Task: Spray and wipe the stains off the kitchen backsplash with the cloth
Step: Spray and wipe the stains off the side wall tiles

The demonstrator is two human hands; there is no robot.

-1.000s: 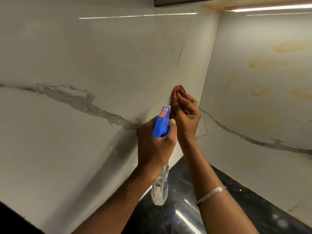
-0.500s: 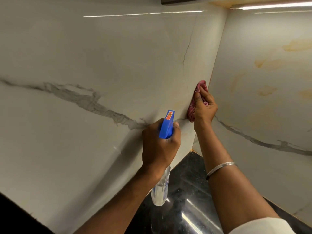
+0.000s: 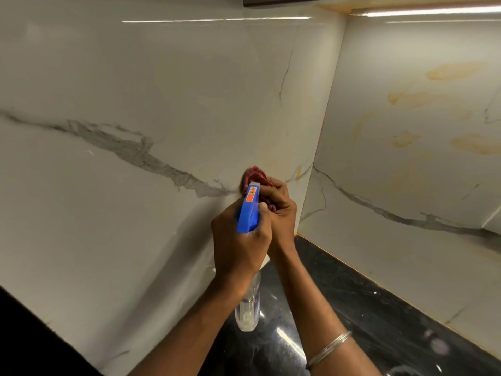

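While the left hand (image 3: 238, 245) grips the spray bottle (image 3: 249, 210) ready for respraying, the right hand (image 3: 280, 213) beside it clutches the bunched cloth (image 3: 253, 176), pressing it to the backsplash (image 3: 162, 104).

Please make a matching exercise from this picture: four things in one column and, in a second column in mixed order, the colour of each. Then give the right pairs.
Column one:
1. spray bottle
2. cloth
3. countertop
4. stains on the right wall panel

Column two:
a. glossy black
b. yellow-orange
c. blue on top, clear below
d. dark red

Pairs: 1-c, 2-d, 3-a, 4-b
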